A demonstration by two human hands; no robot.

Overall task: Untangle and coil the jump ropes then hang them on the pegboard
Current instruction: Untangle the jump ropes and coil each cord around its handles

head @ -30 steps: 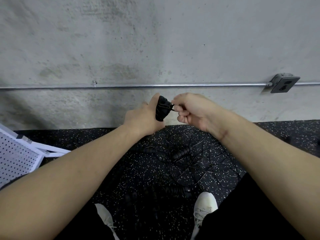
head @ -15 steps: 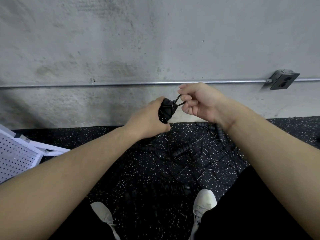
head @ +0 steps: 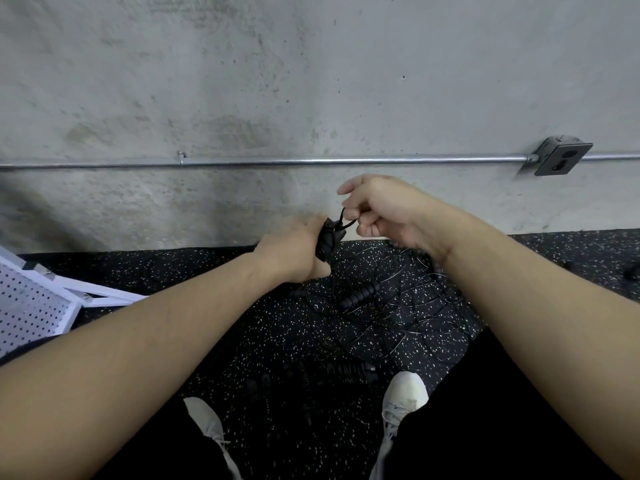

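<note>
My left hand grips black jump rope handles held upright at mid-frame. Just to their right, my right hand pinches a thin black loop of rope that comes off the top of the handles. Below both hands a tangle of thin black ropes lies on the speckled black floor, with another ribbed black handle in it and more dark handles near my shoes. The white pegboard lies flat on the floor at the far left.
A concrete wall stands straight ahead, with a metal conduit pipe and an outlet box on it. My two white shoes are at the bottom of the view. The pegboard's white frame juts toward the ropes.
My right hand has lifted up and to the right, drawing a loop of rope out from the handles. My left hand with the handles has dropped slightly.
</note>
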